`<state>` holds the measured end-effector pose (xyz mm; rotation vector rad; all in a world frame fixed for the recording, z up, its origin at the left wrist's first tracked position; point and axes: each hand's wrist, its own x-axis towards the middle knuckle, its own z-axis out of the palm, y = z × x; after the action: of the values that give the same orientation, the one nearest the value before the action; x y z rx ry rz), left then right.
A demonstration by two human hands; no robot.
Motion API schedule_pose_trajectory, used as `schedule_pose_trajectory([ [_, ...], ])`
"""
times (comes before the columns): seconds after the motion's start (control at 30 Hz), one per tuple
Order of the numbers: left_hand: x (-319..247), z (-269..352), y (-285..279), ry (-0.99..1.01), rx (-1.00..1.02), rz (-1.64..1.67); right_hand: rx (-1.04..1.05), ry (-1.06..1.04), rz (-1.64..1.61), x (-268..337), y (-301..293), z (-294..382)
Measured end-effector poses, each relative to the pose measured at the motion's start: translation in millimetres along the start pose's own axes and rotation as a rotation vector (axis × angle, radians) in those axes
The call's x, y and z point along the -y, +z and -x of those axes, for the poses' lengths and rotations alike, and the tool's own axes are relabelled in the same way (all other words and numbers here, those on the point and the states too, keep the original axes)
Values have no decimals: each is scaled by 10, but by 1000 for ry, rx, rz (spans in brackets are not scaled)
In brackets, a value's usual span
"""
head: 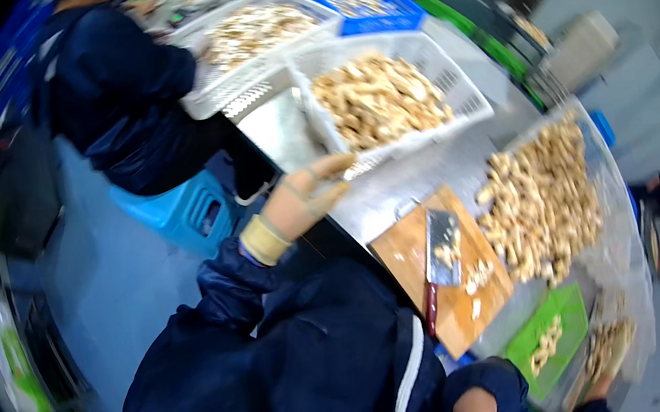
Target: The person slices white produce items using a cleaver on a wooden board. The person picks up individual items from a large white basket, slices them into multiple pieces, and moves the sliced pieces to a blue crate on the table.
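Note:
My left hand (304,200), in a light glove with yellowish fingertips, is stretched out with its fingers apart. It holds nothing visible and is beside the near corner of a white plastic basket (403,144) of pale, mushroom-like pieces (381,94). To its right, a cleaver with a dark red handle (432,312) lies on a wooden cutting board (391,238), with small cut pieces (479,277) on the blade and board. A large pile of pale, stubby pieces (541,201) lies beyond the board. My right hand is out of view; a bare forearm shows at the bottom edge.
A co-worker (117,90) sits on a blue plastic stool (178,208) by another filled white basket (208,103). A blue crate (386,22) stands behind. Near the board is a green tray (518,353); another person's gloved hand (617,355) is beyond it. The metal table's edge runs diagonally.

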<state>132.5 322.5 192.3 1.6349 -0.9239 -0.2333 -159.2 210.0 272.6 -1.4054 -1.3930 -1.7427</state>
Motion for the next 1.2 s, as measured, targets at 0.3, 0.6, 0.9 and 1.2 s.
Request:
schedule_pose_trajectory([
  [0.3,237,-454,684,-125,240,144,613,2095,1183,142,-1121,1545],
  [0.6,345,-1150,1718,-161,508,163,826,2027,1114,388,-960,2560],
  [0.9,834,-1562,2512,-405,608,-24,-198,2438,755,557,-1230,2154],
  [1.2,1316,-1967,4274,210,746,-545,-1102,2445,668,615,-1501,1926],
])
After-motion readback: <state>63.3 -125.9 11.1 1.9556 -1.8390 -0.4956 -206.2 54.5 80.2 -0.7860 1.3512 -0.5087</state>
